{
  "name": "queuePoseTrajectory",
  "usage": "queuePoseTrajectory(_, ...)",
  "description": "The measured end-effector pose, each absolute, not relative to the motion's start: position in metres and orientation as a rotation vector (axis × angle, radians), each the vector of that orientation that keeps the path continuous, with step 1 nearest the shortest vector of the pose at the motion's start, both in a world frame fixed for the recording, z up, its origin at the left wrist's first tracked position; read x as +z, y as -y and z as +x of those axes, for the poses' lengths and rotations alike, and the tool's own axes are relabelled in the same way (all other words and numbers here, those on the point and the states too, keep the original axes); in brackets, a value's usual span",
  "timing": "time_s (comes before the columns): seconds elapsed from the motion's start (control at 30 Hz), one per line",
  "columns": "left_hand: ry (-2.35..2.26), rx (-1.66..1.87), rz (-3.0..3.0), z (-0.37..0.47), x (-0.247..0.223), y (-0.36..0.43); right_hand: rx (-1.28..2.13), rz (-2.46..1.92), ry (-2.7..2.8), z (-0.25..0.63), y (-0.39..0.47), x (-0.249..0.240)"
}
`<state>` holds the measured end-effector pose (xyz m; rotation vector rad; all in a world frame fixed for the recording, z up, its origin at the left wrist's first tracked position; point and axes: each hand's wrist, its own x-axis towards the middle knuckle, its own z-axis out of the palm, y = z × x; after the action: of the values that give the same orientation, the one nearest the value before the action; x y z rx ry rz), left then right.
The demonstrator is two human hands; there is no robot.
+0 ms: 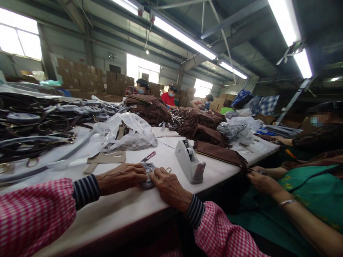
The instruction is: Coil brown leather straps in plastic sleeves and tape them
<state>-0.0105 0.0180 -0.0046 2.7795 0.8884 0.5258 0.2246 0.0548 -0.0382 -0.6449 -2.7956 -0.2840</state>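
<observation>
A: Where's the piece?

B: Small grey coiled strap, lying on the white surface near its front edge, between both hands.

A: Hand state?

B: Left hand rests palm down, fingertips pressed on the coil's left side. Right hand is also palm down, fingers curled onto its right side. Both pinch it, neither lifts it.

A: Orientation?

B: It's bunched into a flat wad. Long axis runs roughly front to back, away from the person. Which end is which, can't tell; the fingers cover most of it.

A: Nearby?

B: Red-handled scissors just behind the coil, tips pointing away and right. Metal ring just beside the right hand's fingers. White tape dispenser to the right, near. Cardboard pieces behind the left hand. Clear plastic bag further back. Pile of dark straps at far left. Brown fringed bags stacked mid-surface.

A: Others?

B: A co-worker's hand on the right grips a brown bag's edge.
</observation>
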Motion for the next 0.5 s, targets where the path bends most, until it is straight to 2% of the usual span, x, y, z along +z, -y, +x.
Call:
queuePoseTrajectory(0.33,-1.077,0.757,2.610,-0.004,-0.023,-0.012,0.039,-0.740,2.743,0.228,-0.054,-0.031)
queuePoseTrajectory(0.5,-1.253,0.889,2.601,0.008,-0.033,0.000,0.574,-0.709,2.730,0.232,-0.096,-0.007)
